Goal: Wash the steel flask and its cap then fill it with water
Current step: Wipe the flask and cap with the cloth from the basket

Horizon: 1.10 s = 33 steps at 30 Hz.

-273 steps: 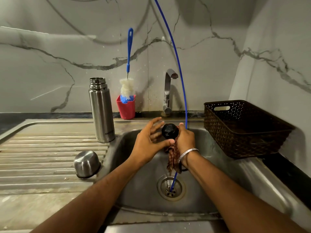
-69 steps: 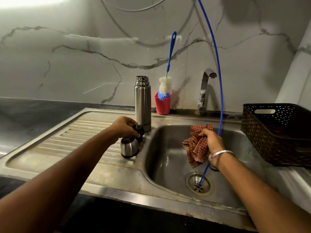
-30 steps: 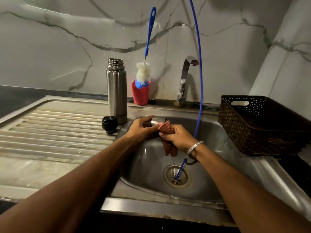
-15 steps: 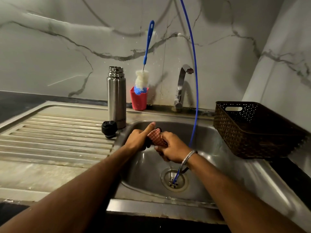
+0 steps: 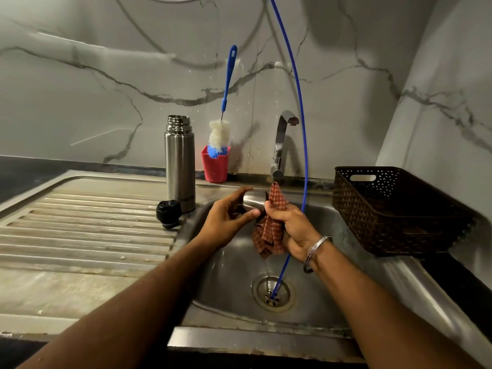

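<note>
Over the sink basin (image 5: 231,283), my left hand (image 5: 226,222) grips the steel cup cap (image 5: 253,202) of the flask, held on its side. My right hand (image 5: 290,225) grips a red checked cloth (image 5: 271,233) and presses it against the cap's open end. The uncapped steel flask (image 5: 180,162) stands upright on the sink ledge, left of the basin. Its black stopper (image 5: 168,213) lies on the drainboard just in front of the flask.
A red cup (image 5: 215,166) holding a blue-handled bottle brush (image 5: 226,89) stands behind the flask. The tap (image 5: 281,145) rises at the back of the basin. A thin blue hose (image 5: 300,115) runs down into the drain (image 5: 273,291). A dark woven basket (image 5: 394,209) sits at the right.
The black stopper was set down on the drainboard and my left hand took up the steel cap. My right hand now works the cloth against its open end, the cloth hanging lower than half a second ago.
</note>
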### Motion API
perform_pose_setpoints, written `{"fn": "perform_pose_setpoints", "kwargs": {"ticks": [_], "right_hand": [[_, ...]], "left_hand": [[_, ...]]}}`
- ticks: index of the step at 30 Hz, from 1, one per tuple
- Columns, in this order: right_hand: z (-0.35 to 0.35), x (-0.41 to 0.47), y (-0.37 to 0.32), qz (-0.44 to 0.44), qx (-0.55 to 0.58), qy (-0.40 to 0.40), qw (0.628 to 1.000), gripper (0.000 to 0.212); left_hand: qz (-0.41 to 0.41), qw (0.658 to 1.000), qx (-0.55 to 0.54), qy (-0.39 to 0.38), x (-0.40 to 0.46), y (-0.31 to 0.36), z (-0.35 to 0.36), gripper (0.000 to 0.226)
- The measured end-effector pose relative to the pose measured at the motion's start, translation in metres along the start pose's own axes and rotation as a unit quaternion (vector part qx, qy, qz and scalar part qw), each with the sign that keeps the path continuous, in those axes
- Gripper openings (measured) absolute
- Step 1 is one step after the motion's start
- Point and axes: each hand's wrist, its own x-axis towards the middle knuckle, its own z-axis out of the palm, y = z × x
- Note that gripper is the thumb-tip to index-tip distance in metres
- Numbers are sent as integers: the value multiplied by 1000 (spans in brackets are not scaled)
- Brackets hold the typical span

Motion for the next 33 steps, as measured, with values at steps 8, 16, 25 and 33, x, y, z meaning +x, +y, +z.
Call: {"fn": "perform_pose_setpoints", "kwargs": {"ticks": [8,16,25,33], "right_hand": [[11,4,13,-198,-604,-66,769,19],[7,-2,4,-39,-183,-16,982,15],[-5,-10,-12,82,117,-49,989,39],[-18,-11,-19,-23,-236,-178,955,23]], "left_hand": [[-339,941,17,13,0,-13,-10,68],[-172,983,-57,-5,5,-9,-8,46],[153,946,282,-56,6,-7,-10,72],[-47,998,39,-24,-5,-6,-10,47]]}}
